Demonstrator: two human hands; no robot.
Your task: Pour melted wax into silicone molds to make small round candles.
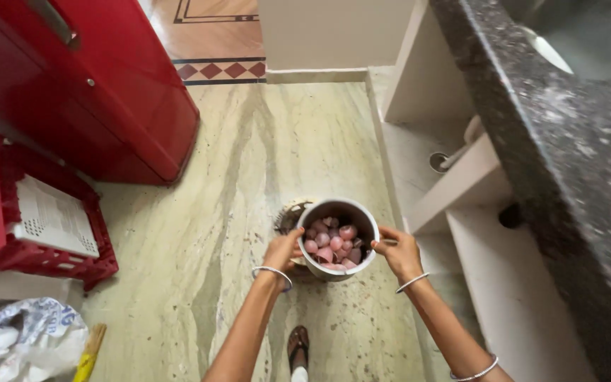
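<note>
A round steel pot [317,212] holds several pink, peeled onion-like pieces [332,242]. My left hand [283,250] grips the pot's left rim, and my right hand [399,252] grips its right rim, so the pot is held between them above the marble floor. A thin silver bangle circles each wrist. Just behind the pot's left side a small woven basket [286,214] rests on the floor, mostly hidden. My sandalled foot [298,348] shows below the pot.
A red refrigerator [100,92] stands at the left with a red plastic crate [44,258] beside it. A white plastic bag [26,339] and a yellow handle [88,359] lie at bottom left. A dark granite counter [567,155] with open shelves [461,184] runs along the right.
</note>
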